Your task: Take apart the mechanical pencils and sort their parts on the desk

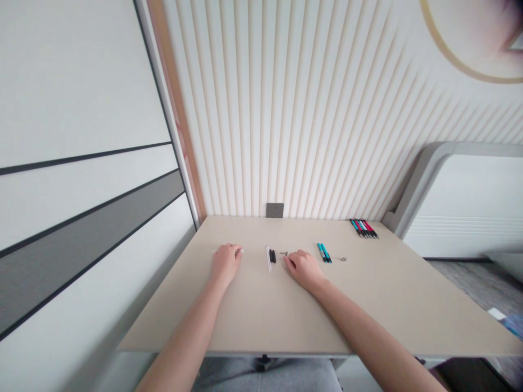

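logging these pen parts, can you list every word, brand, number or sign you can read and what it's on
No text can be read here.
Two teal barrels: any print is too small to read.
Row of pens: too small and blurred.
Wall socket: no legible lettering.

1 dark socket plate sits low on a ribbed cream wall behind a beige table, between white-and-grey panelling and a pale, grey-edged headboard.
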{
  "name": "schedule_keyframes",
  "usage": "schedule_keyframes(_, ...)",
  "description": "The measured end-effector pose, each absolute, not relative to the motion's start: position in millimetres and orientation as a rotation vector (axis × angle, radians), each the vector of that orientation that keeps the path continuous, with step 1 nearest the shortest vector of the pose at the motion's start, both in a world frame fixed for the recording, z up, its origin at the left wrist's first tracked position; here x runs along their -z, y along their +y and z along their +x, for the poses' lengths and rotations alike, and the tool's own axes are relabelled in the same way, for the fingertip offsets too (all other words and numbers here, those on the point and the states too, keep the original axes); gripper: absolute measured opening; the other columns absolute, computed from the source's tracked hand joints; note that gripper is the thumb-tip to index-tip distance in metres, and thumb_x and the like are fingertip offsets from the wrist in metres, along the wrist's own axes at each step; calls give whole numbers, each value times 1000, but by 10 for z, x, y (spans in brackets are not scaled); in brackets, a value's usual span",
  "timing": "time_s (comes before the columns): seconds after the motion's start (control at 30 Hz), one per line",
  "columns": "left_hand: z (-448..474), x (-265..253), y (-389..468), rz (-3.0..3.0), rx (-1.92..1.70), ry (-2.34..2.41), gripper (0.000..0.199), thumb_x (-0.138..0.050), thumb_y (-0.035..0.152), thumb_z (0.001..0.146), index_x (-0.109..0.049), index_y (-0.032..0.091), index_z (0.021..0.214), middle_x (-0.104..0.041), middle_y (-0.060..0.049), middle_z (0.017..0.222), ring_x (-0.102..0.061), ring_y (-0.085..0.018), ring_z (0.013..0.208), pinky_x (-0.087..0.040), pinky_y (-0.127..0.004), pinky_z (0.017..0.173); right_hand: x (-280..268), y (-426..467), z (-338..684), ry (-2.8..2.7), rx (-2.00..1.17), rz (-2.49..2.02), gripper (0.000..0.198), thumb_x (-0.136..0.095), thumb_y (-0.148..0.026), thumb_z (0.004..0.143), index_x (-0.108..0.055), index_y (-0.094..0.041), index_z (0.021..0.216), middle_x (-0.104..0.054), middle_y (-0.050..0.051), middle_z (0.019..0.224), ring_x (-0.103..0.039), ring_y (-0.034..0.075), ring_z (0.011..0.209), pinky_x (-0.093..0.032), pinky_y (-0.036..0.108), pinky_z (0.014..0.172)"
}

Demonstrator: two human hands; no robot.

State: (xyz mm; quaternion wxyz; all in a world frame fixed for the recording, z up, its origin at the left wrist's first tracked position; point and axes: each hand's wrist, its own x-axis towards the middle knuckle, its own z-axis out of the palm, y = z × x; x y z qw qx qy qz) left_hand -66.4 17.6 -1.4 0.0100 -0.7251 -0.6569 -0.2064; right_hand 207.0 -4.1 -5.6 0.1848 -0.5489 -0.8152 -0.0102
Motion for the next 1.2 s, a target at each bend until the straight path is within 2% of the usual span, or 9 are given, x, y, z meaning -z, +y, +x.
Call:
schedule_keyframes(0.07,-657,10,174,-2254,616,-2077,18,-53,25,91,-70,22,96,-69,-7,100,-60,-22,95,-41,-30,80,63,-36,2072,-2306,29,-1459,39,-37,-35,99,-66,-19,80,-65,7,79,-59,18,80,-41,27,75)
schedule_keyframes(0.17,-653,9,177,-2248,605,-2081,17,-53,25,91,-70,22,94,-69,-7,98,-60,-22,94,-41,-30,80,45,-30,2063,-2349,3,-1273,29,-40,-33,98,-66,-20,102,-64,6,89,-58,18,88,-42,28,82)
schedule_keyframes(0.23,-655,11,177,-2250,613,-2068,17,-53,25,91,-70,22,93,-69,-7,96,-60,-23,93,-41,-30,78,27,-24,2044,-2386,-17,-1184,28,-44,-34,97,-61,-22,117,-63,6,94,-57,19,92,-42,30,85)
schedule_keyframes(0.3,-657,13,174,-2249,627,-2065,17,-53,24,90,-70,22,91,-70,-7,95,-60,-23,92,-41,-31,77,17,-14,2018,-2417,-32,-1144,32,-46,-37,96,-58,-23,122,-62,7,97,-57,19,95,-42,31,87)
schedule_keyframes(0.5,-641,-11,162,-2214,792,-2037,14,-54,23,88,-67,19,85,-69,-7,90,-61,-22,88,-42,-30,77,32,6,1981,-2447,-38,-1183,30,-48,-43,95,-63,-24,113,-62,7,100,-57,20,99,-39,33,88)
schedule_keyframes(0.77,-503,-38,142,-2483,1325,-1845,13,-49,23,90,-61,19,91,-69,-5,86,-64,-18,84,-46,-28,77,16,-15,1976,-2359,-4,-1363,23,-53,-38,93,-64,-22,106,-64,6,97,-58,19,97,-36,31,85)
schedule_keyframes(1.03,-374,-14,71,-2772,1180,-1598,20,-46,27,94,-64,20,98,-67,-6,96,-62,-19,90,-47,-31,83,-2,-46,1973,-2383,5,-1374,24,-45,-26,97,-65,-24,111,-66,6,103,-58,16,99,-34,29,86)
schedule_keyframes(1.2,-344,-29,45,-2897,1160,-1485,24,-44,26,96,-67,21,100,-65,-5,97,-61,-18,94,-46,-30,86,9,-44,1962,-2356,21,-1430,24,-46,-32,97,-67,-23,106,-69,6,99,-59,18,97,-34,31,85)
